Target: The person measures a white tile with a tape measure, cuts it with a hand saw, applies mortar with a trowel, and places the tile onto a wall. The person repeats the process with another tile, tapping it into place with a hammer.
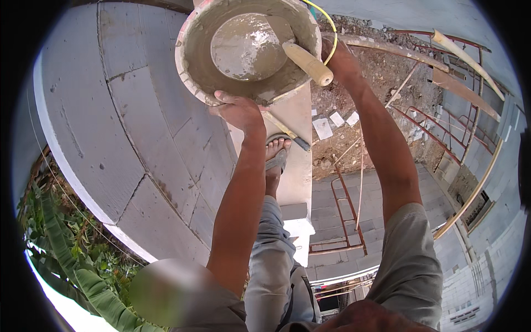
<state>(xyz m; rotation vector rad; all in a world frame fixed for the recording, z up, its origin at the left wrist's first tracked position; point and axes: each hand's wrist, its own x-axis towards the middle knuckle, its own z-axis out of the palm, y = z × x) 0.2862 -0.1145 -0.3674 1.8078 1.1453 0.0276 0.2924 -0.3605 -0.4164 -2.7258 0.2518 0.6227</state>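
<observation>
A wide bucket (191, 30) holds wet grey mortar, with a trowel's pale wooden handle (307, 63) resting over its edge. My left hand (240, 108) grips the near left rim. My right hand (340, 63) is at the right side, gripping it, fingertips partly hidden by bucket and handle. A thin yellow loop (333, 33) curves beside that hand. Under the bucket, a pale plank (293, 188) bears my sandalled foot (276, 155) and a long tool with a black-tipped handle (298, 141).
Left rises a grey block wall (144, 138), with plants (66, 238) beyond. Right of the plank, well below, are rubble ground (376, 77), loose white pieces (323, 127) and a block floor (326, 265). Rusty scaffold frames (348, 216) and poles (459, 50) stand along the right.
</observation>
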